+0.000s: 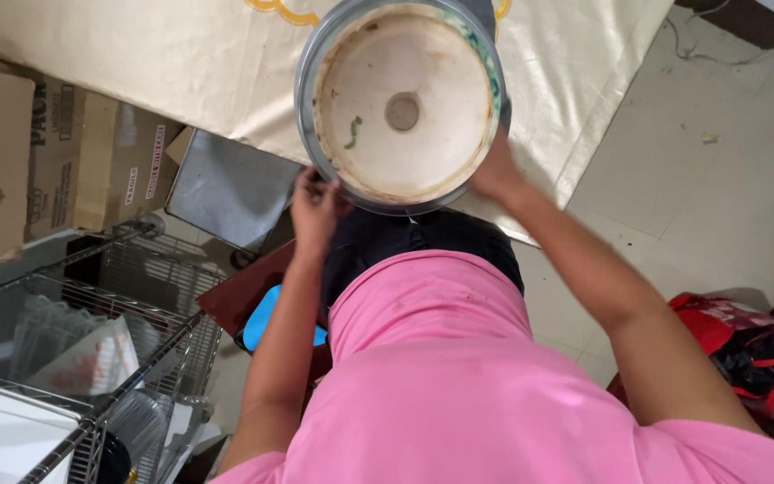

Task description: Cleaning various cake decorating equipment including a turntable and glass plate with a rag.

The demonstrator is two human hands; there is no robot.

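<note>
A round white container (402, 108) with a grey rim and brown stains inside is lifted in front of me, its open mouth facing the camera; a small grey circle marks the centre of its bottom. My left hand (313, 211) grips the rim at the lower left. My right hand (496, 170) holds the rim at the lower right, its fingers partly hidden behind the wall. Both bare forearms reach up from my pink shirt.
A table with a cream cloth (163, 63) lies behind the container. Cardboard boxes (55, 152) and a wire rack (91, 341) with plastic items stand at left. A red and black bag (745, 350) sits on the tiled floor at right. A grey metal panel (226, 188) leans below the table.
</note>
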